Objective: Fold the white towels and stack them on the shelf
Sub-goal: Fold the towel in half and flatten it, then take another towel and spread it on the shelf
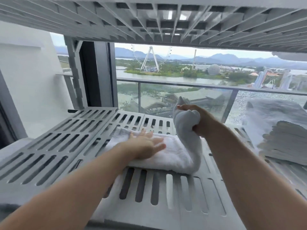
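A white towel (pixel 172 155) lies on the grey slotted shelf (pixel 49 146) in the middle of the view. My left hand (pixel 146 145) rests flat on its left part with straight fingers. My right hand (pixel 197 120) grips the towel's right end, bunched and lifted up off the shelf so the cloth rises in a curve. At the right edge of the shelf sits a stack of folded white towels (pixel 284 146).
Another slotted shelf (pixel 149 22) hangs close above. Behind the rack is a window with a dark frame (pixel 99 72) and a glass balcony rail (pixel 182 83). A white wall (pixel 29 80) stands to the left.
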`<state>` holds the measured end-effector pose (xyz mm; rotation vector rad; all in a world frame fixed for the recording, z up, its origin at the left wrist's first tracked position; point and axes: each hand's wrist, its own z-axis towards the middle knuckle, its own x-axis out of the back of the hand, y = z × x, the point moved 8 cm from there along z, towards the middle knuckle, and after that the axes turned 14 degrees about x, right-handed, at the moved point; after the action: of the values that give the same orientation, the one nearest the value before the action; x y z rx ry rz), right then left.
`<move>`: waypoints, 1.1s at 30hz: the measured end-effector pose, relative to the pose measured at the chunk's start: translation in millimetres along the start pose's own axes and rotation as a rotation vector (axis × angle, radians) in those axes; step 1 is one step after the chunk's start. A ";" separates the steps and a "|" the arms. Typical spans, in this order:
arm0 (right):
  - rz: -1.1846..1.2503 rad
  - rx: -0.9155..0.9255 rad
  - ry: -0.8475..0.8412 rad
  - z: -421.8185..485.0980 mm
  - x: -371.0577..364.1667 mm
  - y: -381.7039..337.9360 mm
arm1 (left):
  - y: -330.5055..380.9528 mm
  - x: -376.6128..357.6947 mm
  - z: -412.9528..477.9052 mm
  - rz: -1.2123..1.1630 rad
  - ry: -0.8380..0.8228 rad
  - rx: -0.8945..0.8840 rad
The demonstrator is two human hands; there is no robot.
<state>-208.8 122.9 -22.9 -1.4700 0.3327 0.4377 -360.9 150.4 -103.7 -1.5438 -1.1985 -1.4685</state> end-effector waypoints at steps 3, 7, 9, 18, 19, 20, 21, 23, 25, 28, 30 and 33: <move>-0.362 0.032 0.184 15.4 -17.5 14.3 | -44.6 32.6 -2.7 -0.176 0.095 0.015; -0.688 0.054 0.264 29.8 -54.7 36.9 | -114.5 32.3 1.1 -0.728 0.028 0.176; -0.616 0.075 0.207 36.5 -81.0 55.3 | -122.7 18.4 2.5 -1.066 -0.128 0.197; -1.535 0.152 0.234 55.2 -133.1 86.3 | -128.2 13.5 8.1 -1.669 -0.330 0.104; -1.541 0.153 0.232 55.0 -134.3 90.4 | -130.4 16.2 8.2 -1.662 -0.323 0.100; -1.555 0.152 0.234 55.0 -135.4 92.6 | -131.9 19.6 7.1 -1.659 -0.327 0.089; -1.577 0.155 0.243 55.6 -136.0 93.5 | -132.9 21.6 6.5 -1.661 -0.341 0.079; -1.546 0.158 0.272 54.4 -138.6 93.9 | -133.1 23.6 6.6 -1.628 -0.368 0.071; -1.311 0.148 0.300 54.1 -135.4 99.5 | -136.6 23.2 9.3 -1.542 -0.360 0.092; -1.054 0.132 0.323 46.6 -131.6 106.4 | -152.8 29.9 16.9 -1.414 -0.294 0.158; -1.195 0.227 0.288 37.3 -135.3 103.9 | -161.8 41.6 20.6 -1.310 -0.215 0.179; -1.597 0.361 0.113 24.3 -150.4 115.6 | -156.9 64.8 26.2 -1.205 -0.084 0.072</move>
<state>-397.1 140.4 -51.4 -1.0027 -0.6665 -0.9429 -501.9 238.7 -61.3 -0.7655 -2.4071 -1.9908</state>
